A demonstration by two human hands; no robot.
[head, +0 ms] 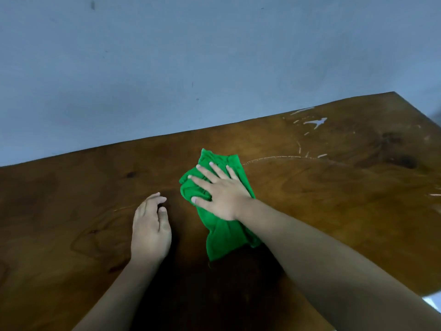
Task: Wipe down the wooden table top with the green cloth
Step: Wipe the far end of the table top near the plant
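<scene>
Here the blue-grey wall (167, 68) fills the upper half of the view and meets the far edge of the wooden table top (71, 199), which runs as a slanting line from the left side up to the far right corner. The table top is dark brown with knots and grain, and most of it lies bare: a broad open stretch toward the left edge, another wide one toward the right edge, and a shadowed band along the near edge between the two forearms. Pale wet streaks (315, 121) sit near the far right corner, and a thin curved line of moisture runs from them toward the middle. The green cloth (224, 237) lies crumpled and lengthwise about the centre of the table top, well clear of the far edge and with free wood on every side. The right hand (222, 194) presses flat on the far half of the cloth, fingers spread wide and not curled around it, the palm bearing down. The left hand (150, 228) rests just beside the cloth on its left, apart from it, loose and empty, with fingers lightly bent over bare wood.
</scene>
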